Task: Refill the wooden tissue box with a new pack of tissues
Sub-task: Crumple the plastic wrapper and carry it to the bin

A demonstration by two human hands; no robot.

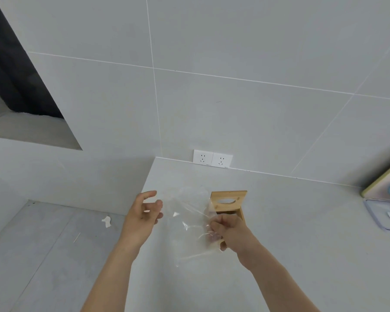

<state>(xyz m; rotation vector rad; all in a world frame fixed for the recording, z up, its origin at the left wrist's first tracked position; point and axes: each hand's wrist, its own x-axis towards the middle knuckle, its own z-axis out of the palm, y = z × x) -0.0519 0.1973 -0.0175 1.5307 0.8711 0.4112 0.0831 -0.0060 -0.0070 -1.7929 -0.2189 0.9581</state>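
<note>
A wooden tissue box (229,202) lies on its side on the grey counter (291,221), its oval-slotted face turned toward me. A clear plastic wrapper (189,224) hangs in the air in front of it, crumpled and empty-looking. My right hand (229,231) is closed on the wrapper's right end, just in front of the box and covering its lower part. My left hand (143,213) is open with fingers spread, at the wrapper's left edge; I cannot tell whether it touches the plastic. No tissue pack is visible.
A double wall socket (212,158) sits behind the box at the counter's back. At the right edge stand a clear plastic container (383,216) and a pale board (385,181). The counter ends at the left, above a floor with a scrap of white paper (106,221).
</note>
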